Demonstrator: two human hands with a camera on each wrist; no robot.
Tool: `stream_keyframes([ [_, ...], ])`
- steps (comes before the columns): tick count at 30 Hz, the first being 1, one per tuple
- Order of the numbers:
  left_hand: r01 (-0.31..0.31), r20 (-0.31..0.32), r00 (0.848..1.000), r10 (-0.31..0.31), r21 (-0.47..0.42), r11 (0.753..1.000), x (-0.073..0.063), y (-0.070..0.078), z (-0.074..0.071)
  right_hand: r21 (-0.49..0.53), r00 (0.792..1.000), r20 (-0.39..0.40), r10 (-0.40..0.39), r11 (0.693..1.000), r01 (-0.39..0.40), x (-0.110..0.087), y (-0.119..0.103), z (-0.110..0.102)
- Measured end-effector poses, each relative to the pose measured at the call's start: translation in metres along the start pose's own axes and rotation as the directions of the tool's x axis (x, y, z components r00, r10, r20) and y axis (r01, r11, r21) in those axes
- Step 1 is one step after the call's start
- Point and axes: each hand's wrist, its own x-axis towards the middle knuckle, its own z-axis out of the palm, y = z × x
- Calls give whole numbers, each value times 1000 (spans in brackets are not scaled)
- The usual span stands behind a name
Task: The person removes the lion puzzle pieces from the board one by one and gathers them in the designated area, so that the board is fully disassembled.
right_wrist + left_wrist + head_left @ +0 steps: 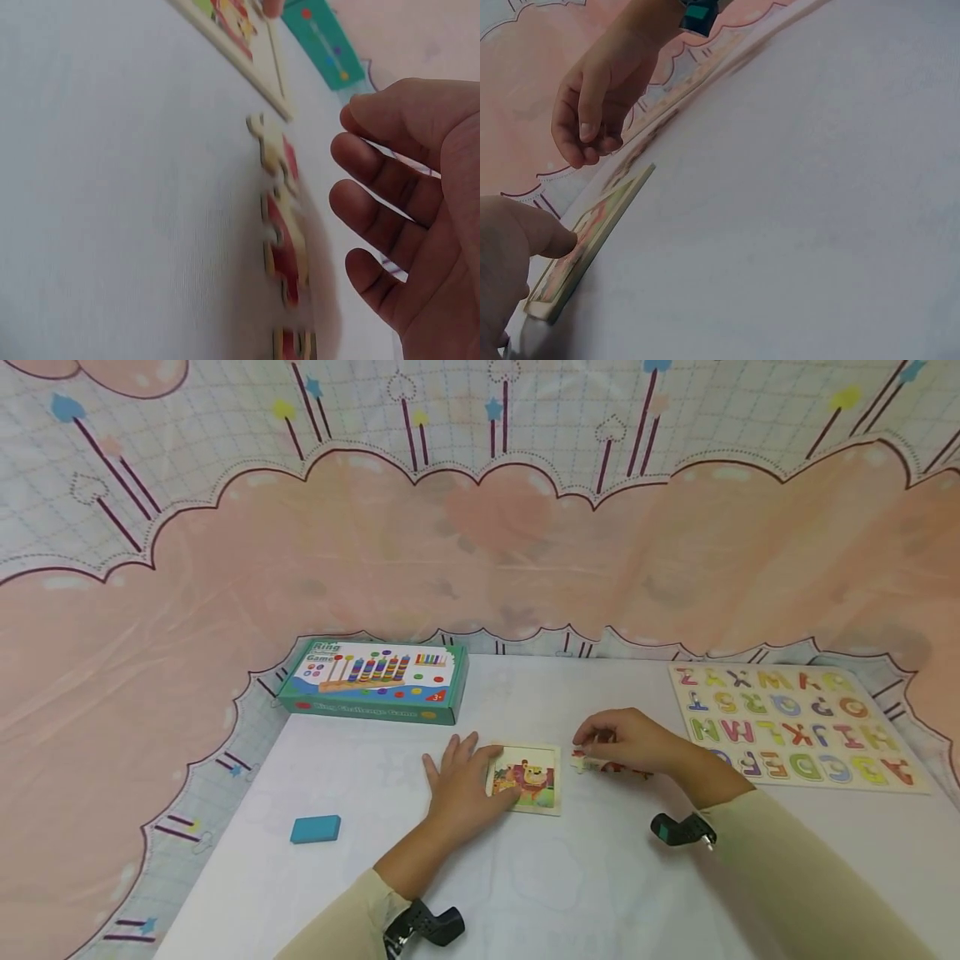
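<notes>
A small square jigsaw puzzle (531, 785) with a cartoon bear picture lies flat in its pale wooden frame. My left hand (467, 785) rests at its left side, fingers spread, with the thumb reaching over the picture. To the right of the frame are several loose jigsaw pieces (286, 244), red and cream, lying in a row on the white table. Just over that row hovers my right hand (630, 743), fingers loosely bent; in the right wrist view nothing shows between them. From the head, this hand covers part of the pieces.
A green ring game box (375, 683) stands at the back left. An alphabet board (798, 727) with colourful letters lies at the right, close to the right forearm. A blue block (315, 829) sits on the table at the left. Patterned cloth hangs behind.
</notes>
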Motion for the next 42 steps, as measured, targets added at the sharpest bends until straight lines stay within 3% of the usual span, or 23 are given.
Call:
stream_keyframes([
  [6,-27,33,999,28,-10,1000,-1,-5,-6,17,998,17,-64,998,64,11,-10,11],
  [16,-21,49,999,23,-38,999,-1,-9,-11,-17,987,20,-158,987,158,32,-26,29],
  [26,-32,85,996,38,-68,997,-1,-12,-18,4,984,66,-168,986,168,48,-35,56],
  [36,-52,105,993,57,-47,998,-1,-13,-19,-154,964,65,-256,952,263,52,-43,68],
  [42,-39,101,994,45,-54,998,-1,-12,-20,-225,971,86,-222,945,236,54,-51,71],
])
